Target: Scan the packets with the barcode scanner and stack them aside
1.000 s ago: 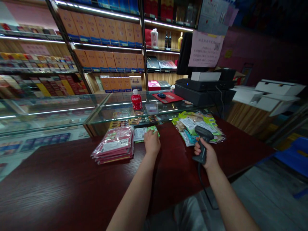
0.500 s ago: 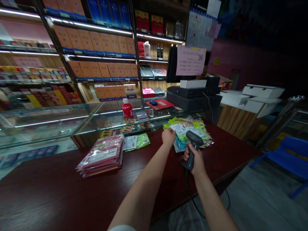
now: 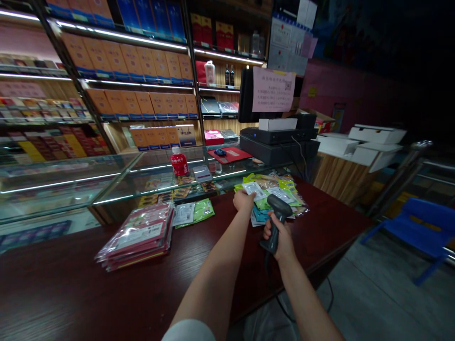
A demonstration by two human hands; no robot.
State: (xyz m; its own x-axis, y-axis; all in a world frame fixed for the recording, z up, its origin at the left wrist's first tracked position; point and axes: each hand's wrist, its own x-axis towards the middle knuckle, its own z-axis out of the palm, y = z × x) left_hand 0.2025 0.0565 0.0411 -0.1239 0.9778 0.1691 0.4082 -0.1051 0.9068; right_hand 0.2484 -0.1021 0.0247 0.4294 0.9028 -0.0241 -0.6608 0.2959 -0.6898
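Note:
In the head view my right hand (image 3: 283, 238) is wrapped round the grip of a dark barcode scanner (image 3: 278, 206), whose head points away over a pile of packets. A cord runs down from its handle. My left hand (image 3: 243, 200) is at the near left edge of that pile, closed with the thumb on a green-and-white packet (image 3: 253, 189); the other fingers are partly hidden. Green, yellow and blue packets (image 3: 296, 195) lie heaped under and beyond the scanner. Left of my arm, a green packet (image 3: 203, 211) rests beside a stack of pink plastic-wrapped packages (image 3: 142, 232).
Behind the dark red table (image 3: 64, 284) runs a glass counter (image 3: 142, 166) bearing a red bottle (image 3: 179, 162) and a red folder (image 3: 236, 154). A monitor (image 3: 246, 94) stands at the back. Blue chair (image 3: 426, 222) at right.
The view has turned slightly right, so everything sits further left. My left thumb now lies on the green-and-white packet. My right hand still holds the barcode scanner.

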